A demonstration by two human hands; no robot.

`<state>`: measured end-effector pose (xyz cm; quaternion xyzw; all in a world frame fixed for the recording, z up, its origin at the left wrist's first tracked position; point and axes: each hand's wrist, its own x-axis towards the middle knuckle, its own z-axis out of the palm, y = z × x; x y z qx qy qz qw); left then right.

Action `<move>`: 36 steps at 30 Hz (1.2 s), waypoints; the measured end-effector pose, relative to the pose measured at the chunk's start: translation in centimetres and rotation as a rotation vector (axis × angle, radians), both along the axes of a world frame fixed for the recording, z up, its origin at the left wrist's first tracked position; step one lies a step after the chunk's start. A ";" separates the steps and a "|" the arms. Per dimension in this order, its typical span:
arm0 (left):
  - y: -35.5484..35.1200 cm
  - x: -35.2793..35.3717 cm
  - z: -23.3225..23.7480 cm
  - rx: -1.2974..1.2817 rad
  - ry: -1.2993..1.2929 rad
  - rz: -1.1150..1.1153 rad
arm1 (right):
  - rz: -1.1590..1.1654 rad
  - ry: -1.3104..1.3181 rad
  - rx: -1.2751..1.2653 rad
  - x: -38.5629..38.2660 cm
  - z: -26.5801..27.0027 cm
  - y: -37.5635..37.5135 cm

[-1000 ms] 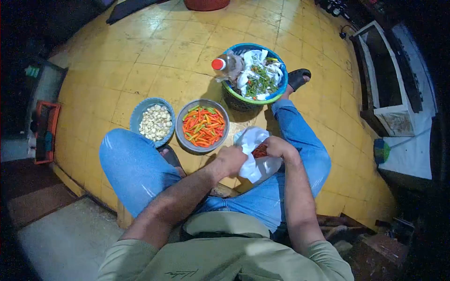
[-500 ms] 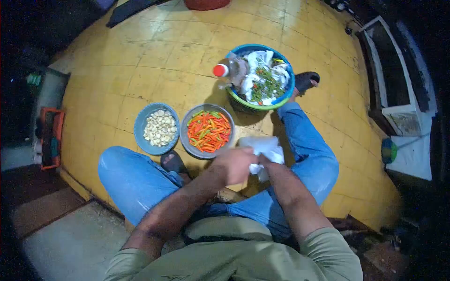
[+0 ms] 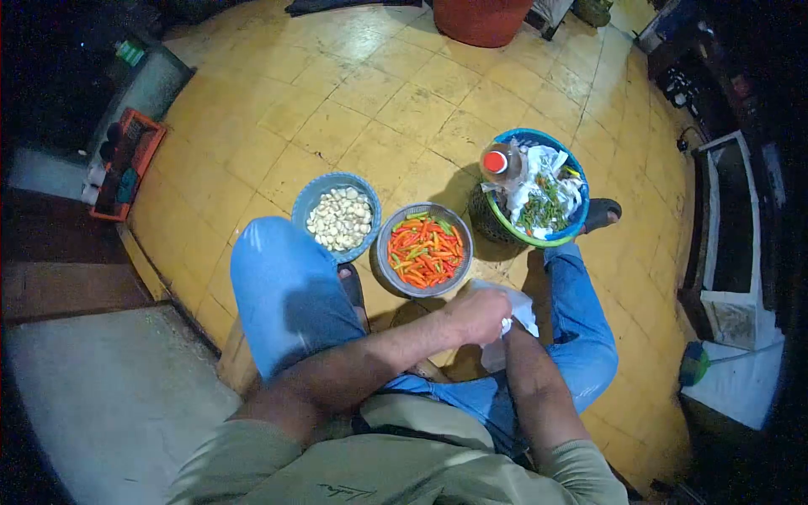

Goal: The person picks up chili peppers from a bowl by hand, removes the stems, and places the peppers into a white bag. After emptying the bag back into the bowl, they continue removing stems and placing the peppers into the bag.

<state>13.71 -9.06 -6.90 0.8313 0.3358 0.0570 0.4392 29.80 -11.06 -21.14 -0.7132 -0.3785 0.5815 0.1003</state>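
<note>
My left hand (image 3: 482, 316) is closed with its fingers wrapped round a white plastic bag (image 3: 523, 313), in front of my right knee. My right hand (image 3: 515, 329) is right against it at the bag, and its fingers are hidden behind my left hand and the plastic. Just beyond my left hand stands a grey bowl (image 3: 383, 268) of red, orange and green chillies (image 3: 425, 250). Beside it on the left, a blue bowl (image 3: 370, 187) holds peeled garlic cloves (image 3: 339, 219).
A blue-and-green-rimmed bin (image 3: 513, 231) holds plastic, green stems and a red-capped bottle (image 3: 497, 164), near my right foot. An orange crate (image 3: 150, 160) lies at the left. A red tub (image 3: 481, 21) stands far off on the yellow tiled floor (image 3: 370, 109).
The view has shifted, so the bowls and bin appear farther right. My left hand stays at the bag, closer over my right hand, and the bag shows less.
</note>
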 end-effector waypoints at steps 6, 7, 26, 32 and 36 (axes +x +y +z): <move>2.3 0.2 2.7 0.068 0.254 -0.086 | 0.052 -0.163 0.032 3.4 -1.9 -1.9; 2.1 0.3 2.4 0.098 0.262 -0.102 | 0.004 -0.114 0.073 2.3 -0.1 -2.3; 1.9 -2.3 0.1 -0.042 -0.229 0.215 | -0.563 0.294 0.440 1.3 17.5 -8.2; 1.0 -3.6 -0.5 -1.053 -0.618 0.403 | -0.536 0.728 0.564 -1.1 21.5 -6.8; -0.7 -4.4 3.2 -1.443 -1.023 0.474 | -0.415 0.678 0.658 -3.8 21.8 -3.2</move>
